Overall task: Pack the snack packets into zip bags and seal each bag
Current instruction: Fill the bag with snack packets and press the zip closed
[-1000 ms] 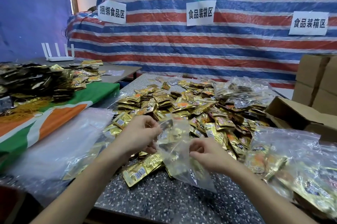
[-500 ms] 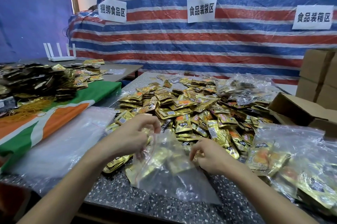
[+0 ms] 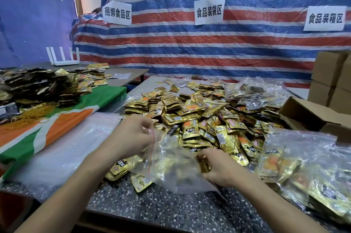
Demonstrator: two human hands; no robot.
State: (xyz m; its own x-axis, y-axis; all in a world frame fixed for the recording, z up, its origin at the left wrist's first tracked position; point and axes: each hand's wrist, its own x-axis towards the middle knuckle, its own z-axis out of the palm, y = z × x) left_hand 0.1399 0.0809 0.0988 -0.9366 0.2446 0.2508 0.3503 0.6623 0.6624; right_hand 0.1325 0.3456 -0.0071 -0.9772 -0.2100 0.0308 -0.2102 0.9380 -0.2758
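Left hand (image 3: 133, 136) is pinching the top edge of a clear zip bag (image 3: 171, 172), right by the red zip line, so that corner is lifted off the speckled counter (image 3: 161, 210). The bag hangs between the two hands and sags down toward the near edge. There's gold showing through the plastic, but honestly I can't tell if that's inside the bag or just lying under it.

Right hand (image 3: 218, 170) has its fingers curled around one gold snack packet (image 3: 204, 163), held right up against the bag's right side and touching the plastic.

Just beyond both hands is the big loose pile of snack packets (image 3: 199, 115), spreading away across the counter. A few strays poke out from under the bag, below the left hand.

Off to the right of the right hand is a heap of filled bags (image 3: 307, 168), and past those an open cardboard box (image 3: 303, 113). Left of the left hand is a flat stack of empty clear bags (image 3: 62, 149). Further left is a green, white and orange cloth (image 3: 38, 132) with a tangle of yellow rubber bands (image 3: 30, 117) on it.
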